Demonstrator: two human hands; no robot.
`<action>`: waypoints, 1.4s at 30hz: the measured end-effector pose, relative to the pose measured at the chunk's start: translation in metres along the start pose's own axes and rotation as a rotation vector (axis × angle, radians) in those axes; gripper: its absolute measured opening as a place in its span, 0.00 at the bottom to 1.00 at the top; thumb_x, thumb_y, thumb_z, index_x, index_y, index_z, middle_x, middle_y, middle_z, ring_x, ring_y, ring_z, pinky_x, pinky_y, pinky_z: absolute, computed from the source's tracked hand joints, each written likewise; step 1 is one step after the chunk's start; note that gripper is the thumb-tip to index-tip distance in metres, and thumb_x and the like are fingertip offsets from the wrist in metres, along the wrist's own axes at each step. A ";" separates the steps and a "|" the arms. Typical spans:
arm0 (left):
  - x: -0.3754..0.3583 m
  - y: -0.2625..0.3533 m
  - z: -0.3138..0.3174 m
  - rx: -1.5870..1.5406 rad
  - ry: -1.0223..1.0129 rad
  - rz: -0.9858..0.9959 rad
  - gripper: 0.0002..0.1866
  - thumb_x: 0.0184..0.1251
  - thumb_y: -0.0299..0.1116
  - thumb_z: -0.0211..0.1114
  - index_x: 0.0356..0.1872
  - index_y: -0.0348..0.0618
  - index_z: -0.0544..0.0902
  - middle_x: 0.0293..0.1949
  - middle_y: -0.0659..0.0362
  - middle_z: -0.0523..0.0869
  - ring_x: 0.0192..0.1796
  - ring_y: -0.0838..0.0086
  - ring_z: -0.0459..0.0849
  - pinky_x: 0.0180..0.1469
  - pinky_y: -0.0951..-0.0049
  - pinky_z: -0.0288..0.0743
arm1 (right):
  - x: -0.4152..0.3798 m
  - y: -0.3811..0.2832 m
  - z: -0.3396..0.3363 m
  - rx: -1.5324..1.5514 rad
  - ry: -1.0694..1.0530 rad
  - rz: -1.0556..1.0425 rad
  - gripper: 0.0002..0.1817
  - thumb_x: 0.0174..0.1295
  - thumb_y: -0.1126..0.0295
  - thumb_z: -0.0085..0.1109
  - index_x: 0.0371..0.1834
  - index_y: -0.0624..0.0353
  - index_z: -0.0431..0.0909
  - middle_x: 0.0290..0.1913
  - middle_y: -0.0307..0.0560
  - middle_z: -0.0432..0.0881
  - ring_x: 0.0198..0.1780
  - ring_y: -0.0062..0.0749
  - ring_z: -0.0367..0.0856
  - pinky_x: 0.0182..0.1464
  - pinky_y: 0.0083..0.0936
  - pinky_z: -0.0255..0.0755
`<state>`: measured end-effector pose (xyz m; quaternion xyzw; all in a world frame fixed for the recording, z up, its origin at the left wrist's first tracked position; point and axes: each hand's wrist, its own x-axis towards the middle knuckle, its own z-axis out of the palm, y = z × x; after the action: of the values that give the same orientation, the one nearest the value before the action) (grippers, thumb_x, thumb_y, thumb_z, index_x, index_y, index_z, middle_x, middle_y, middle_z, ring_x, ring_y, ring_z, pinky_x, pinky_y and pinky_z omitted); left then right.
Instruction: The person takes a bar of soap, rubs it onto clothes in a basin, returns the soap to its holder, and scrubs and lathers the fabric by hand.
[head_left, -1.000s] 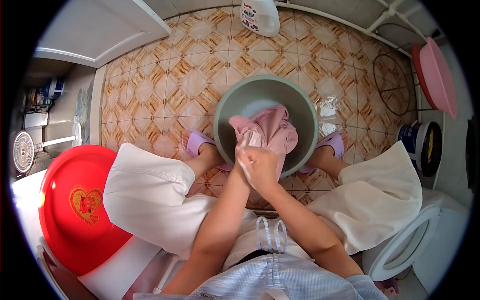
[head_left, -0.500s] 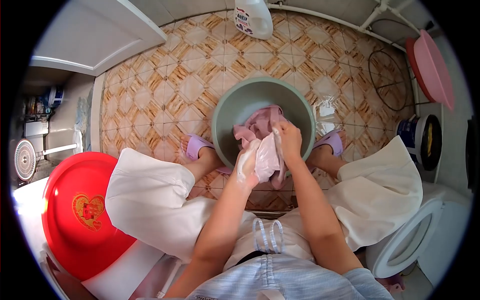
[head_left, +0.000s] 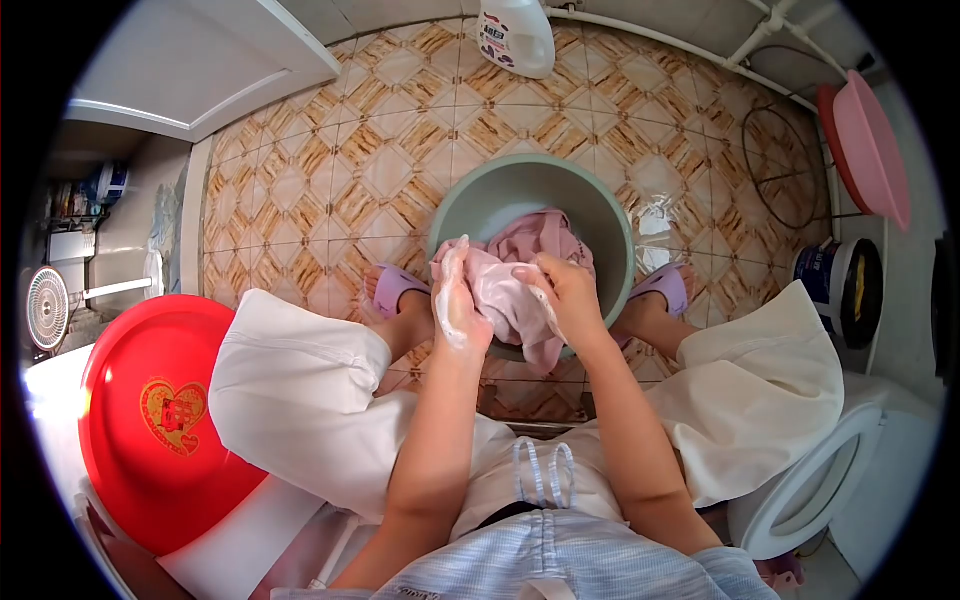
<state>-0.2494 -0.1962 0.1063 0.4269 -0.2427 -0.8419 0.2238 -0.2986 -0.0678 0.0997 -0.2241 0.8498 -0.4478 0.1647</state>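
Right now, you are holding one bundle of pink cloth (head_left: 510, 300) between your two hands, over the one green-grey tub (head_left: 628, 240); whether it is one piece or several, you cannot tell from its folds. Your hands are staying apart, one on each side of the bundle. Your right hand (head_left: 574, 295) is clamping on the cloth, with its fingers curling into the folds. Your left hand (head_left: 462, 312) is resting against the other side, its fingers pointing away from you; whether it is gripping, you cannot tell. White foam is coating both hands. Part of the cloth is lying inside the tub, and one end is showing across the near rim.

Two purple slippers (head_left: 400, 287) are flanking the tub, one on each of your feet. Beyond it, one white bottle (head_left: 518, 40) is standing on the tiled floor (head_left: 390, 180). One large red basin (head_left: 130, 390) with two gold hearts, one big and one small, is sitting at your left. At your right, one pink basin (head_left: 872, 140) is leaning in front of one darker red basin (head_left: 832, 150).
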 end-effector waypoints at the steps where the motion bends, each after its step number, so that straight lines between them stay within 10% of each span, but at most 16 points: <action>1: 0.000 -0.002 0.000 -0.001 0.001 0.001 0.06 0.65 0.34 0.60 0.40 0.50 0.74 0.36 0.64 0.74 0.39 0.75 0.77 0.44 0.72 0.75 | -0.001 0.004 0.008 0.000 -0.001 -0.001 0.13 0.60 0.63 0.59 0.25 0.61 0.75 0.20 0.50 0.73 0.26 0.38 0.74 0.33 0.28 0.64; 3: 0.001 -0.004 -0.001 0.068 -0.032 0.002 0.06 0.65 0.35 0.60 0.39 0.49 0.74 0.34 0.65 0.74 0.37 0.76 0.76 0.42 0.74 0.74 | 0.000 0.006 0.021 0.785 0.258 0.377 0.11 0.59 0.63 0.59 0.24 0.58 0.75 0.21 0.54 0.73 0.26 0.48 0.73 0.31 0.32 0.65; 6: 0.003 -0.021 -0.015 0.078 -0.162 -0.099 0.07 0.67 0.34 0.57 0.43 0.48 0.75 0.40 0.64 0.76 0.47 0.75 0.77 0.48 0.72 0.74 | -0.020 -0.032 0.037 0.350 0.357 0.049 0.17 0.60 0.67 0.61 0.20 0.62 0.67 0.17 0.49 0.61 0.19 0.29 0.58 0.24 0.25 0.58; 7: 0.035 -0.070 -0.066 0.766 -0.328 0.348 0.04 0.67 0.33 0.56 0.39 0.47 0.75 0.31 0.64 0.76 0.39 0.75 0.78 0.43 0.72 0.75 | -0.025 -0.050 0.034 0.129 0.284 -0.166 0.18 0.58 0.66 0.62 0.18 0.63 0.66 0.15 0.51 0.62 0.18 0.31 0.61 0.23 0.27 0.59; 9: 0.036 -0.073 -0.073 -0.308 -0.735 -0.503 0.05 0.69 0.35 0.53 0.36 0.48 0.75 0.24 0.64 0.72 0.34 0.76 0.77 0.41 0.73 0.74 | -0.020 -0.033 0.043 0.015 0.390 -0.084 0.18 0.56 0.65 0.63 0.17 0.62 0.67 0.14 0.51 0.63 0.16 0.37 0.66 0.23 0.30 0.61; 13: -0.014 -0.052 -0.025 0.273 -0.113 -0.505 0.11 0.72 0.39 0.48 0.42 0.44 0.75 0.27 0.67 0.72 0.32 0.80 0.74 0.37 0.77 0.70 | 0.002 -0.006 0.020 0.166 0.288 0.430 0.18 0.56 0.65 0.61 0.13 0.60 0.69 0.15 0.53 0.70 0.19 0.49 0.73 0.25 0.38 0.64; 15: 0.026 -0.067 -0.061 -0.095 -0.856 -0.309 0.14 0.73 0.39 0.47 0.47 0.42 0.76 0.31 0.64 0.77 0.36 0.78 0.77 0.41 0.76 0.72 | -0.020 -0.041 0.035 0.104 0.379 -0.058 0.18 0.57 0.65 0.60 0.13 0.60 0.70 0.15 0.54 0.71 0.19 0.49 0.73 0.24 0.38 0.64; 23: -0.006 -0.064 -0.041 0.221 -0.191 -0.503 0.15 0.74 0.42 0.47 0.46 0.44 0.77 0.35 0.63 0.80 0.40 0.74 0.81 0.47 0.73 0.76 | 0.000 0.009 0.035 0.291 0.303 0.300 0.19 0.59 0.63 0.55 0.14 0.62 0.74 0.16 0.59 0.71 0.17 0.49 0.72 0.23 0.38 0.64; 25: 0.021 -0.099 -0.068 -0.762 -1.104 -0.305 0.14 0.74 0.40 0.48 0.43 0.42 0.78 0.41 0.59 0.83 0.45 0.71 0.83 0.48 0.70 0.78 | -0.025 -0.041 0.043 0.045 0.315 -0.079 0.21 0.61 0.60 0.54 0.14 0.62 0.74 0.15 0.57 0.72 0.18 0.48 0.74 0.23 0.39 0.64; 26: 0.013 -0.087 -0.055 -0.765 -1.105 -0.303 0.14 0.74 0.40 0.48 0.43 0.42 0.78 0.41 0.59 0.83 0.45 0.71 0.83 0.48 0.70 0.78 | -0.029 -0.040 0.046 0.061 0.287 -0.101 0.21 0.61 0.60 0.55 0.14 0.61 0.74 0.16 0.56 0.73 0.18 0.48 0.75 0.24 0.39 0.65; 29: -0.012 -0.042 -0.030 0.151 -0.135 -0.494 0.12 0.73 0.39 0.50 0.41 0.44 0.77 0.37 0.62 0.80 0.40 0.74 0.81 0.42 0.73 0.76 | -0.010 -0.018 0.031 0.163 0.203 0.103 0.20 0.61 0.60 0.56 0.14 0.60 0.74 0.17 0.56 0.74 0.20 0.49 0.76 0.24 0.39 0.65; 31: -0.015 -0.042 -0.031 0.087 -0.234 -0.513 0.12 0.72 0.41 0.51 0.40 0.45 0.77 0.35 0.63 0.80 0.38 0.75 0.80 0.40 0.73 0.75 | -0.005 -0.016 0.027 0.247 0.154 0.332 0.20 0.61 0.60 0.56 0.14 0.59 0.74 0.17 0.55 0.75 0.21 0.50 0.76 0.24 0.39 0.66; 33: -0.015 -0.036 -0.028 0.132 -0.247 -0.484 0.13 0.71 0.43 0.53 0.36 0.45 0.77 0.31 0.63 0.79 0.36 0.76 0.80 0.41 0.73 0.76 | -0.018 -0.028 0.035 0.077 0.279 0.047 0.20 0.61 0.61 0.58 0.16 0.64 0.74 0.16 0.57 0.72 0.17 0.48 0.71 0.22 0.36 0.62; 34: 0.023 -0.078 -0.079 -0.518 -1.024 -0.477 0.14 0.72 0.44 0.52 0.35 0.45 0.77 0.31 0.63 0.79 0.37 0.75 0.80 0.41 0.73 0.76 | -0.028 -0.038 0.046 0.028 0.339 -0.108 0.22 0.63 0.58 0.54 0.14 0.60 0.75 0.16 0.56 0.74 0.20 0.49 0.75 0.24 0.40 0.65; 40: -0.023 -0.033 -0.017 0.254 -0.219 -0.481 0.15 0.72 0.45 0.51 0.34 0.46 0.77 0.32 0.63 0.79 0.38 0.77 0.79 0.43 0.73 0.75 | -0.001 -0.010 0.027 0.121 0.241 0.211 0.22 0.63 0.59 0.54 0.14 0.62 0.74 0.18 0.57 0.74 0.19 0.51 0.74 0.24 0.39 0.64; 42: 0.009 -0.059 -0.052 -0.051 -0.580 -0.482 0.16 0.73 0.45 0.49 0.35 0.45 0.77 0.33 0.62 0.79 0.37 0.75 0.80 0.41 0.73 0.75 | -0.009 -0.023 0.030 0.192 0.256 0.149 0.23 0.64 0.58 0.53 0.15 0.63 0.74 0.17 0.56 0.74 0.19 0.51 0.73 0.23 0.39 0.64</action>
<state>-0.2213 -0.1662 0.0388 0.2097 -0.1676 -0.9621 -0.0483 -0.2718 -0.0951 0.1032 -0.0847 0.8314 -0.5384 0.1085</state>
